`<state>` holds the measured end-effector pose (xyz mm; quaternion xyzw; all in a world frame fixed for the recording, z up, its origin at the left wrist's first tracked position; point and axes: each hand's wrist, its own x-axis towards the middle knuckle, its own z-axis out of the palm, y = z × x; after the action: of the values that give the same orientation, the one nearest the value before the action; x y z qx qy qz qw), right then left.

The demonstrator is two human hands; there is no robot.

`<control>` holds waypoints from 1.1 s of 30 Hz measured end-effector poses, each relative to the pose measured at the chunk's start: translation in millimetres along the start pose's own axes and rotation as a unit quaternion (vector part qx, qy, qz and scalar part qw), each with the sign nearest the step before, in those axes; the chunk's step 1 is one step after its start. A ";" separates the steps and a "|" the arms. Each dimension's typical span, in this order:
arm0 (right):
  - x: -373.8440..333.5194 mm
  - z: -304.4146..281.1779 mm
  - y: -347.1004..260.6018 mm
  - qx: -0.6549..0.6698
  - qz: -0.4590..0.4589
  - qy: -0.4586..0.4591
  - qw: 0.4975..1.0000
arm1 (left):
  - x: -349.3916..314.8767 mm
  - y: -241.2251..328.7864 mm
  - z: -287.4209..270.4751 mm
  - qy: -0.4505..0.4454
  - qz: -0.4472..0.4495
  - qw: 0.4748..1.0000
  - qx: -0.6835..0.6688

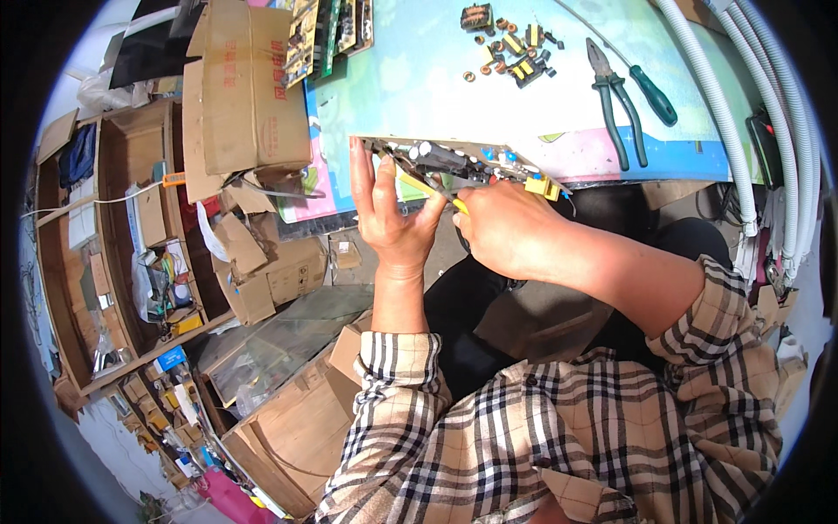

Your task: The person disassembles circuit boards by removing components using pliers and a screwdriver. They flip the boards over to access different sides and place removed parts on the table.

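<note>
At the table's near edge stands a circuit board [515, 159], tilted, with dark cylindrical capacitors, a yellow part and small blue parts on it. My left hand [393, 214] grips the board's left end, two fingers stretched up along it and the thumb on the near side. My right hand [515, 223] is closed round a hand tool with a yellow handle [459, 204] and a bit of red showing. The tool's metal end points left among the board's parts, close to my left thumb. Its tip is hidden, so I cannot tell its exact kind.
On the table mat [410, 96] lie green-handled pliers [620, 113], a green screwdriver [653, 94] and a pile of small coils and parts [515, 57]. More circuit boards [327, 39] lean by a cardboard box [249, 96]. Grey hoses [724, 113] run at right; wooden shelving [131, 306] stands left.
</note>
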<state>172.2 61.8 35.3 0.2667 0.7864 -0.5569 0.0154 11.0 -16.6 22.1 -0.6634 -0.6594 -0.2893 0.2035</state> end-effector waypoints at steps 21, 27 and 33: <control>-57.3 -115.7 4.5 0.263 -0.201 -0.301 0.894 | 1.2 -19.9 -20.5 -0.183 -0.376 0.826 -0.377; -29.4 -112.1 15.6 0.247 -0.136 -0.054 0.958 | -32.6 -56.8 -26.8 -0.128 -0.453 0.728 -0.499; 4.7 -54.8 10.5 -0.116 -0.076 0.079 0.987 | -23.1 -35.0 -7.5 0.072 -0.462 0.496 -0.732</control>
<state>187.7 114.6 45.4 0.2462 0.8624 -0.4384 -0.0581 -23.7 -37.3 8.8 -0.1524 -0.4070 -0.7680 -0.4704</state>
